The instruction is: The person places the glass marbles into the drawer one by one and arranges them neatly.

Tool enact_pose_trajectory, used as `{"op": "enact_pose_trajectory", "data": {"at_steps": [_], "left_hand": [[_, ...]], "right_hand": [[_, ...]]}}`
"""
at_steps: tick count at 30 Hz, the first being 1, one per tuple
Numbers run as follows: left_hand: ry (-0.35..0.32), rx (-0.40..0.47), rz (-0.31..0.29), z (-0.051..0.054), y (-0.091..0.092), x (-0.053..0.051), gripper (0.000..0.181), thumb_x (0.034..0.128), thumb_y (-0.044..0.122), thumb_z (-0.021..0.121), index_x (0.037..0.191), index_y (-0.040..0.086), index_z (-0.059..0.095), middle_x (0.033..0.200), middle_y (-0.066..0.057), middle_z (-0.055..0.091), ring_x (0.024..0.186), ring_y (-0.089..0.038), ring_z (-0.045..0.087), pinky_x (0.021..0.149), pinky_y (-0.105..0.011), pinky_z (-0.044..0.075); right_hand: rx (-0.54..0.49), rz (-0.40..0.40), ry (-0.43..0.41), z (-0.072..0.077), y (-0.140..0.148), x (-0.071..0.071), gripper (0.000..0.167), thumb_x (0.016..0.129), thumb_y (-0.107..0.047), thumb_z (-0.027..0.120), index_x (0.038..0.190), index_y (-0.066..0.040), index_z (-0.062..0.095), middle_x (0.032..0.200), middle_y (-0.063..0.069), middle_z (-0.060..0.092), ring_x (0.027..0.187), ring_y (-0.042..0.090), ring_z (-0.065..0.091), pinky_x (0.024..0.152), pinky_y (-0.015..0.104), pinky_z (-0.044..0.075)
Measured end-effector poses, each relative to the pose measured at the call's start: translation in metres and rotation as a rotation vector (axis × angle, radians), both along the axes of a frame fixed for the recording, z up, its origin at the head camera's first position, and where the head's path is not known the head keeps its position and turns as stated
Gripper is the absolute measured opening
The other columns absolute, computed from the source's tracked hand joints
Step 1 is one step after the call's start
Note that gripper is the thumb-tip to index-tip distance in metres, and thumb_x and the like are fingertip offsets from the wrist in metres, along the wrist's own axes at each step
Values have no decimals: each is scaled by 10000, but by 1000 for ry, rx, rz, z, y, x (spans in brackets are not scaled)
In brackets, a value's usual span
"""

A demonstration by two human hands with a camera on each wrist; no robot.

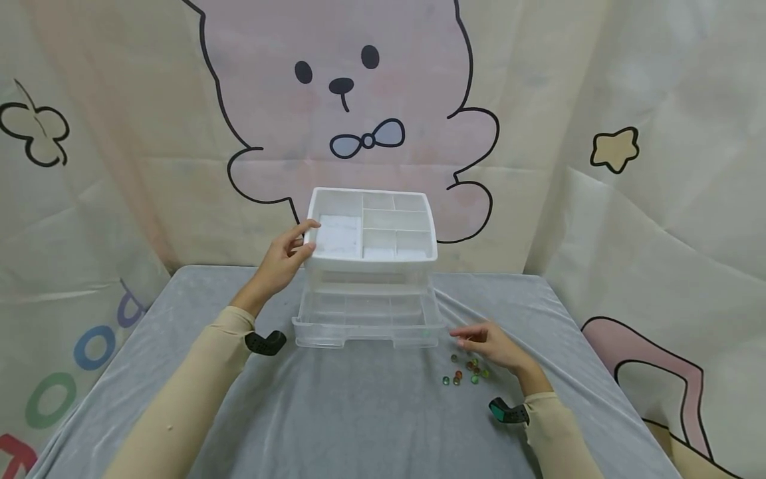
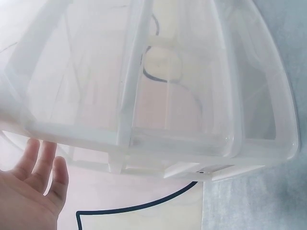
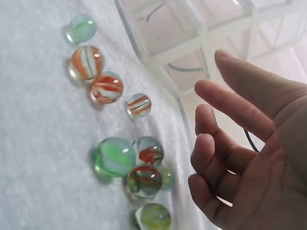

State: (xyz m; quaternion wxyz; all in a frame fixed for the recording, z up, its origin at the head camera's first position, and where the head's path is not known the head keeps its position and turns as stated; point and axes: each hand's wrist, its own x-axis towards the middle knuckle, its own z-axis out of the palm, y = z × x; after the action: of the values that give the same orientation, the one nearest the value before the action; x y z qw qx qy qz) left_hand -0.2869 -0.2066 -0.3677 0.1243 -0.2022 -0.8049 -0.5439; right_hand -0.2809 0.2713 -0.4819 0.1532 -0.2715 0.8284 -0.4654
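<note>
A storage box (image 1: 371, 265) with a white divided top tray (image 1: 391, 219) and clear lower section stands on the cloth-covered table. Its lower drawer (image 1: 368, 332) juts out toward me. My left hand (image 1: 282, 259) holds the top tray's left edge, index finger over the rim and thumb lower down; in the left wrist view, the fingers (image 2: 46, 165) meet the box side. With fingers loosely bent and nothing in them, my right hand (image 1: 493, 346) hovers by the drawer's right end, just above several glass marbles (image 3: 115, 157). Some marbles are green, others orange-red striped.
A grey cloth (image 1: 359, 412) covers the table, wrinkled right of the box. Behind it hangs a curtain (image 1: 538, 80) printed with a bear, and more printed fabric flanks both sides. Each wrist bears a black camera mount (image 1: 266, 342).
</note>
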Motion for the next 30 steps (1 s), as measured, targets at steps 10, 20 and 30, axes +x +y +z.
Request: {"op": "enact_pose_trajectory", "data": {"at_steps": [10, 20, 30], "left_hand": [[-13, 9, -5, 2, 1, 0, 425, 1063, 148, 482, 1474, 44, 455, 1404, -193, 495, 856, -125, 541, 723, -260, 419], [10, 0, -6, 0, 0, -2, 427, 1069, 154, 477, 1480, 41, 449, 1342, -181, 503, 817, -117, 529, 707, -264, 412], [-7, -12, 5, 2, 1, 1, 431, 1061, 137, 486, 1481, 43, 456, 1356, -184, 507, 853, -150, 536, 722, -267, 414]], "right_hand": [[18, 56, -56, -11, 1, -4, 315, 947, -90, 692, 1202, 96, 685, 1090, 291, 711, 794, 0, 608, 698, 208, 513], [79, 108, -58, -15, 2, -5, 285, 936, -98, 710, 1165, 72, 708, 1070, 258, 732, 741, 24, 618, 649, 232, 529], [72, 131, -32, -17, 2, -3, 258, 932, -110, 717, 1119, 69, 724, 1016, 243, 742, 696, 9, 600, 614, 229, 517]]}}
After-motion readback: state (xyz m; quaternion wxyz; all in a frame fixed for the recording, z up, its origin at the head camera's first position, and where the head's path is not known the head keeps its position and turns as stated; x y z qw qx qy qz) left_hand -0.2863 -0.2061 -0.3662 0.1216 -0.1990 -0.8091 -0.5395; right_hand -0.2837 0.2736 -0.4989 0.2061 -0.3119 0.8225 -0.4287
